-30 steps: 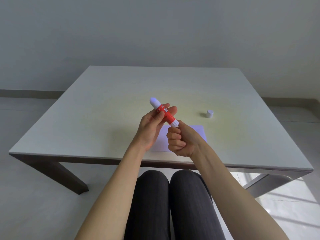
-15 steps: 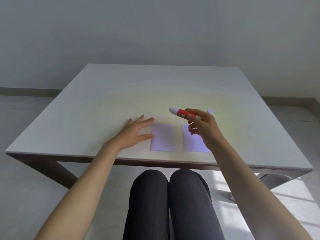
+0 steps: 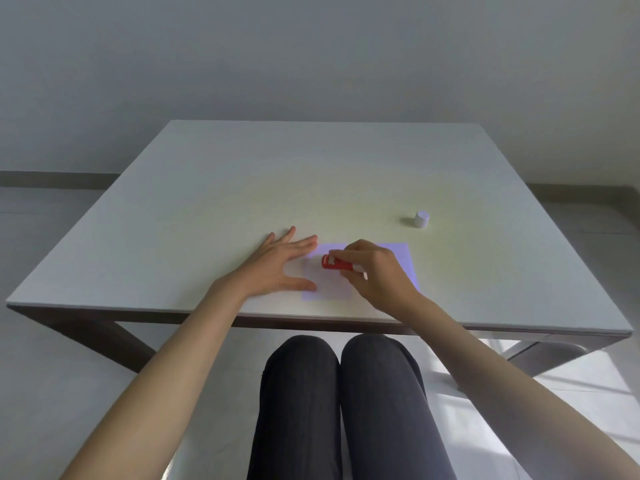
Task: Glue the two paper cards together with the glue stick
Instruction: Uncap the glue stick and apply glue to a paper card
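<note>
Gripping the red glue stick (image 3: pixel 335 263) between thumb and curled fingers, the person's right hand (image 3: pixel 375 273) angles its glue end down toward the left of two pale paper cards (image 3: pixel 327 282) near the front edge of a white table (image 3: pixel 207 188). Whether the tip is touching the paper cannot be told, as the barrel hides it. The left hand (image 3: pixel 277 268) lies open and flat, holding nothing, with its thumb and forefinger pressed on that card's left edge to pin it. The second card (image 3: pixel 405 261) lies just beside the first on the right, largely covered by the right hand and wrist. The stick's white cap (image 3: pixel 422 219) stands upright, well apart, farther back on the right side of the table.

The task appears to be at the gluing stage, with the cards not yet joined.

Several things could go wrong from here. The card looks thin and light, and it is pinned only along one side, so a firm stroke toward the free right edge could buckle or drag it. A stroke running off the paper would likely smear glue onto the table, and the card could then stick there. The right wrist rests over the second card and could nudge it out of line. Thin coverage at the corners might leave them lifting once the cards are pressed together.
</note>
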The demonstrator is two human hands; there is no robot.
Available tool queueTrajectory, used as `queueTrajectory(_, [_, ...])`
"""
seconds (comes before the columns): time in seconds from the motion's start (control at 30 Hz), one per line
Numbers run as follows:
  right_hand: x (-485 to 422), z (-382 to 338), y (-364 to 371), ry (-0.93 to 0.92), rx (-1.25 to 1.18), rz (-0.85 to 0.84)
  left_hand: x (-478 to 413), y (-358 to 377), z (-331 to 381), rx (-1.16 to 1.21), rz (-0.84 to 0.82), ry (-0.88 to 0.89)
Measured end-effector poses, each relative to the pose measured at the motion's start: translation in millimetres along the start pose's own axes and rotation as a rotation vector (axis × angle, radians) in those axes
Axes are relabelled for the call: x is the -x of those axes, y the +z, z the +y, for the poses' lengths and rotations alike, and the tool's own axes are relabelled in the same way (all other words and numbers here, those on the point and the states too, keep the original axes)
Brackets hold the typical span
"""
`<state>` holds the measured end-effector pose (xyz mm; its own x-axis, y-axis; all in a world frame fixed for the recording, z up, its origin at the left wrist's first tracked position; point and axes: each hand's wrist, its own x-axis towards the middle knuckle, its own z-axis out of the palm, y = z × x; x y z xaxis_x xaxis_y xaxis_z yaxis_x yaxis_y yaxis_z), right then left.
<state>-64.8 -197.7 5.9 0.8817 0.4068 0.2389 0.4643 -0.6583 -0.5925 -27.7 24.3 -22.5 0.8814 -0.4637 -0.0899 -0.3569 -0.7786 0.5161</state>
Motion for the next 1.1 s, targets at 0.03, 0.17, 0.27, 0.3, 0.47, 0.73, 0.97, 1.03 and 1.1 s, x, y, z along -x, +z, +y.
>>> queueTrajectory(0.03, [3.5, -1.8, -0.1, -0.046, -0.008, -0.038, 0.2, -0.7, 0.1, -0.003, -0.009, 0.000])
queueTrajectory(0.17, [-6.3, 6.6, -8.0, 0.024, 0.002, 0.055, 1.7, -2.6, -0.3, -0.033, -0.044, 0.004])
queueTrajectory(0.27, [-6.4, 5.2, -6.3, 0.053, 0.034, 0.126, 1.5, -4.0, -1.4, -0.071, -0.067, 0.006])
queueTrajectory(0.3, [-1.4, 1.8, -2.6, -0.001, 0.006, 0.072, 1.0, -4.7, -1.7, -0.075, -0.077, 0.005])
queueTrajectory(0.47, [7.9, 7.7, -10.4, 0.008, -0.065, 0.015, 0.2, -6.6, -3.3, -0.082, -0.099, 0.006])
queueTrajectory(0.73, [40.0, 5.2, -17.7, -0.006, -0.092, -0.073, 0.1, -6.1, -2.3, -0.109, -0.113, 0.004])
queueTrajectory(0.97, [44.5, 12.7, -21.6, 0.112, -0.049, 0.035, -0.4, -7.9, -0.2, -0.118, -0.140, -0.010])
queueTrajectory(1.03, [55.1, 11.5, -25.6, 0.090, -0.093, -0.050, -0.4, -8.0, 0.1, -0.118, -0.141, -0.009])
queueTrajectory(1.1, [51.4, 16.2, -29.0, 0.118, -0.091, -0.033, 0.0, -7.9, 0.7, -0.107, -0.147, -0.011])
